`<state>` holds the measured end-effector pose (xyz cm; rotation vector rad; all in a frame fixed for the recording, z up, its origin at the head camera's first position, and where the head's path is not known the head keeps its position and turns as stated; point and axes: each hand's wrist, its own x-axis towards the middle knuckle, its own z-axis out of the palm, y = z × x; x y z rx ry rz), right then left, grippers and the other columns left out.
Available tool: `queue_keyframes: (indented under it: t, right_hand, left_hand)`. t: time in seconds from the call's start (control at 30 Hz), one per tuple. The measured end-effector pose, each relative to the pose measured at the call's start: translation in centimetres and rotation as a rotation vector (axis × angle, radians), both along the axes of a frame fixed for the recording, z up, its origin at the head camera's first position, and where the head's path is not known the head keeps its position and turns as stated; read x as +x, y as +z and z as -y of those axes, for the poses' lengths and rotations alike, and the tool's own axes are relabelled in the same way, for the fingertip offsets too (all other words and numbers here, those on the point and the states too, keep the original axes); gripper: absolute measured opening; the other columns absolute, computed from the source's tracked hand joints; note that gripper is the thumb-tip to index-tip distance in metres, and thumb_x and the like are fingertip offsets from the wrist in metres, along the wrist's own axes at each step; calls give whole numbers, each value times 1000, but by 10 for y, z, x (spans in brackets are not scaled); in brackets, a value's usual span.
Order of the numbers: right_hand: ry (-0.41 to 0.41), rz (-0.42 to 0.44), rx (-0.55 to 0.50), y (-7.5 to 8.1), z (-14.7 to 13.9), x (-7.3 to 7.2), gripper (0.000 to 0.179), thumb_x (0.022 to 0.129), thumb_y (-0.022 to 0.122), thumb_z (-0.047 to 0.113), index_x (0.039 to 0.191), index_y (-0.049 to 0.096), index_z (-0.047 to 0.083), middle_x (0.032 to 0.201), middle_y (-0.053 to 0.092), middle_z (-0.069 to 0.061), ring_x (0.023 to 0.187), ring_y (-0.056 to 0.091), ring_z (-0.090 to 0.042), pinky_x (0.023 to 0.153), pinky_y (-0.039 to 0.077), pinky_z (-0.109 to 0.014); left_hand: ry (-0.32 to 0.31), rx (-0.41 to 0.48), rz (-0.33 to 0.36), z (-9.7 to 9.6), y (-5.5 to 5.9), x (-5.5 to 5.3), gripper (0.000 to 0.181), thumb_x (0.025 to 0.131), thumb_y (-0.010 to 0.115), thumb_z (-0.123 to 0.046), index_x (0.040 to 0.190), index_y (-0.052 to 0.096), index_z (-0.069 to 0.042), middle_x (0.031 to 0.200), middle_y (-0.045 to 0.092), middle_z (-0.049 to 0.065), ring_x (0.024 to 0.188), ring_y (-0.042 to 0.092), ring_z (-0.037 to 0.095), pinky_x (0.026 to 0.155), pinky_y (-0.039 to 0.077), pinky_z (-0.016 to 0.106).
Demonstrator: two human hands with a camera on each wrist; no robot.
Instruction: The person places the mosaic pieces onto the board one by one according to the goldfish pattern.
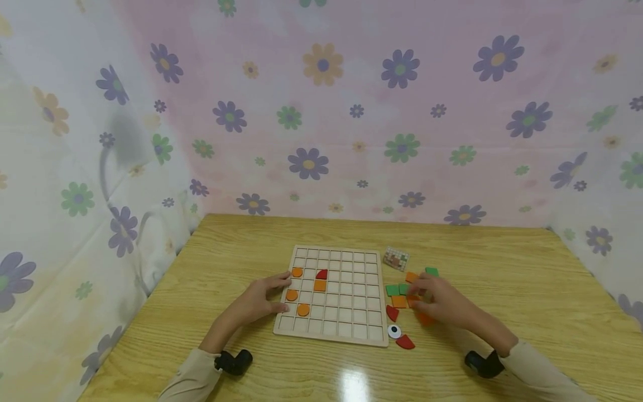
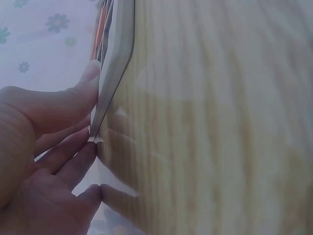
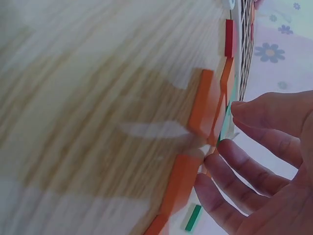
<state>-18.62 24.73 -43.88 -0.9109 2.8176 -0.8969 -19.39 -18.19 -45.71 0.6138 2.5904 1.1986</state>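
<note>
A wooden grid board (image 1: 346,312) lies on the table with three orange discs (image 1: 297,272), an orange square (image 1: 320,285) and a red piece (image 1: 322,274) in its left cells. My left hand (image 1: 261,298) rests against the board's left edge, fingers fairly straight. In the left wrist view the thumb (image 2: 90,73) and fingers of my left hand (image 2: 58,147) lie along the board rim (image 2: 117,44). My right hand (image 1: 439,301) is over the loose pieces right of the board. Its fingertips (image 3: 234,105) touch an orange tile (image 3: 205,112); the right hand (image 3: 264,161) is relaxed.
Loose green squares (image 1: 392,290), an orange square (image 1: 399,301), red pieces (image 1: 404,342) and a round eye piece (image 1: 394,331) lie right of the board. A small card (image 1: 396,258) sits behind them. Flowered cloth walls (image 1: 321,111) enclose the wooden table (image 1: 502,268).
</note>
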Motion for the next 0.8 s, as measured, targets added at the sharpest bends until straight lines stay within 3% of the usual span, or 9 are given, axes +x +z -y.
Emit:
queue_keyframes:
  t: [0.5,0.8]
  right_hand:
    - [13,19,-20,2,-17,-2,9,86,69,9,95,68,8,91,61,3,77,54,-10,62,49,-27]
    - [29,-23,-18,3,-14,5,13,84,68,2,94,68,9,93,62,1,77,54,-11,59,49,-25]
  left_hand:
    - [2,8,8,0,-1,0,62,82,74,-14,138,49,-3,149,36,8,139,26,31,106,31,49]
    - [11,0,5,0,-1,-1,62,81,75,-15,137,50,-4,149,37,7,138,27,31,107,31,49]
